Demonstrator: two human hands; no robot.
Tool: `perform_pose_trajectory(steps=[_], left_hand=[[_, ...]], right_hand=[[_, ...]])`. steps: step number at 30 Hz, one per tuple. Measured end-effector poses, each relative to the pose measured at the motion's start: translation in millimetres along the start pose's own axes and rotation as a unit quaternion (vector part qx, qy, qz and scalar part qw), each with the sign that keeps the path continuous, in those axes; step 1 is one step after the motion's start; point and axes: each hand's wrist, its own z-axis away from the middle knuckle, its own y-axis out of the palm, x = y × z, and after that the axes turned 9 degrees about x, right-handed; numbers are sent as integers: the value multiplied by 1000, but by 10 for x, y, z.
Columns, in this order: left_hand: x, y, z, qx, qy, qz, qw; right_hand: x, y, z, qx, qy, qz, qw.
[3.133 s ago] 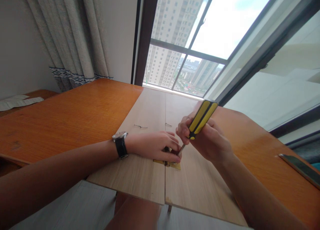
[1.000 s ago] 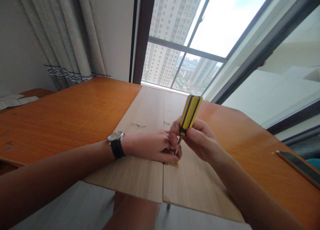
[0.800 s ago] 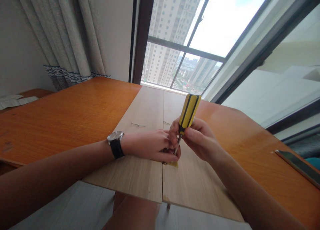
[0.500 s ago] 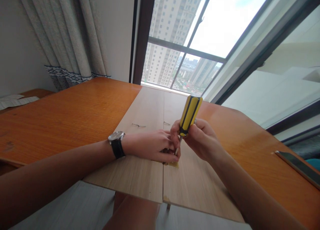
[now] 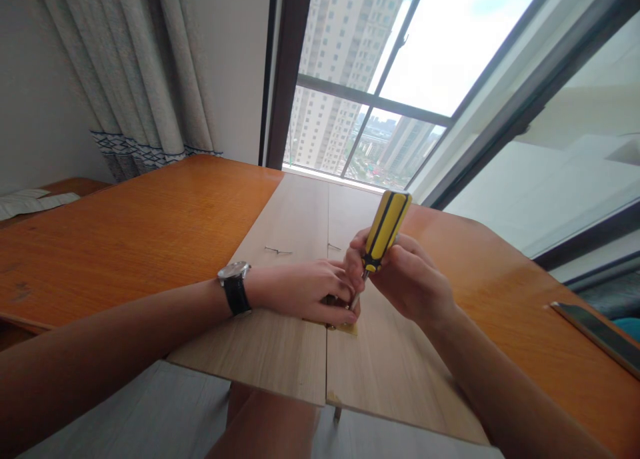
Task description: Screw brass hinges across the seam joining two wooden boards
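My right hand grips a screwdriver with a yellow and black handle, which leans to the upper right. Its metal shaft runs down to a brass-coloured hinge lying across the seam of two pale wood boards. Over the hinge, my left hand lies with curled fingers and thumb closed about the screwdriver's tip, holding the hinge down. Those fingers hide most of the hinge and whatever the tip meets.
Under the boards is an orange-brown wooden table. Small screws lie on the left board, and another small metal piece is near the seam. A dark flat phone-like object rests at the right edge. A window stands behind.
My right hand has turned slightly, and the screwdriver's handle has tipped a little to the right. My left hand stays in place on the hinge.
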Motion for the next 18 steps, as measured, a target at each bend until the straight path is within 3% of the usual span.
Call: perform_pose_trajectory(steps=[7,14,18], left_hand=[[-6,4,6,-9,-5,19,1000],[-8,-31,13,17,-12,72,997],[-1,-30,2,26,-7,51,998]], right_hand=[[-9,-23,-14,10,-7,12,1000],[-14,-31,-39,15,-12,34,999],[-17,-21,-23,13,-14,16,1000]])
